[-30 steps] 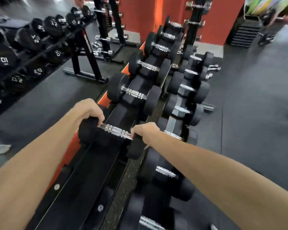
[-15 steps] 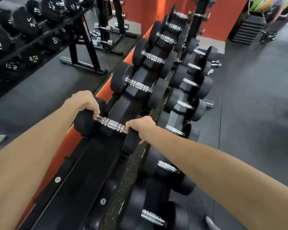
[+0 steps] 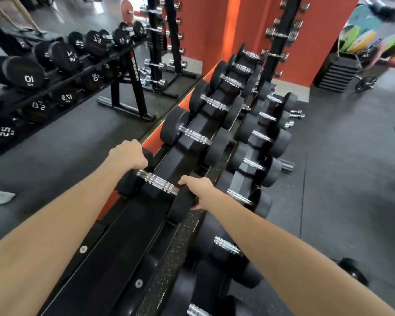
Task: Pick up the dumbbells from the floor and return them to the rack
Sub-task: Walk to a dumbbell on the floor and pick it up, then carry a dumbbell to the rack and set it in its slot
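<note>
Both-handed — left hand [image 3: 128,153] and right hand [image 3: 197,189] clamped on dumbbell [image 3: 156,182] heads, atop the rack [image 3: 114,245].

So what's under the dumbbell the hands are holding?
Under the dumbbell is the black rack, with its top shelf below the shiny handle. The left hand and right hand cover the weight tops, so whether the ends touch the shelf is hidden.

Orange wall [image 3: 324,30], grey rubber floor [image 3: 351,179]
</note>
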